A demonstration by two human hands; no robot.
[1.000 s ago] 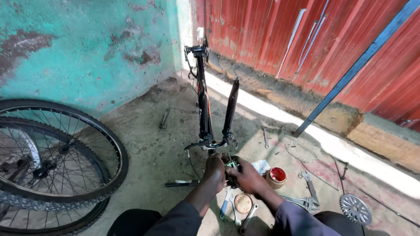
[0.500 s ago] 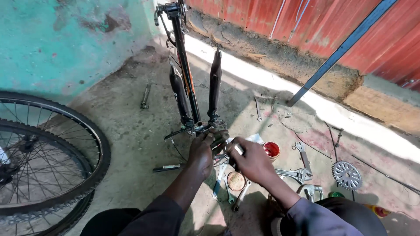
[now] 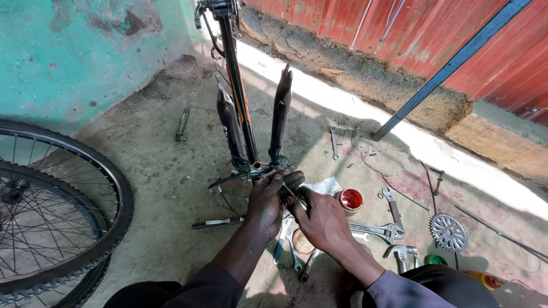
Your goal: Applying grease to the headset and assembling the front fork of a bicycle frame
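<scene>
Steel frame, inverted on floor: stiff, likely heavy, greasy. Left hand clenched on its bracket; right hand grasps tool.

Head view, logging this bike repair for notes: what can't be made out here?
- Where the left hand and right hand meet at the bicycle frame: the part they grip is covered by fingers.
- The small tin on the ground: half hidden by the right wrist.
- The wheels: cut off by the left edge.
- The handlebar end of the frame: cut off by the top edge.
</scene>
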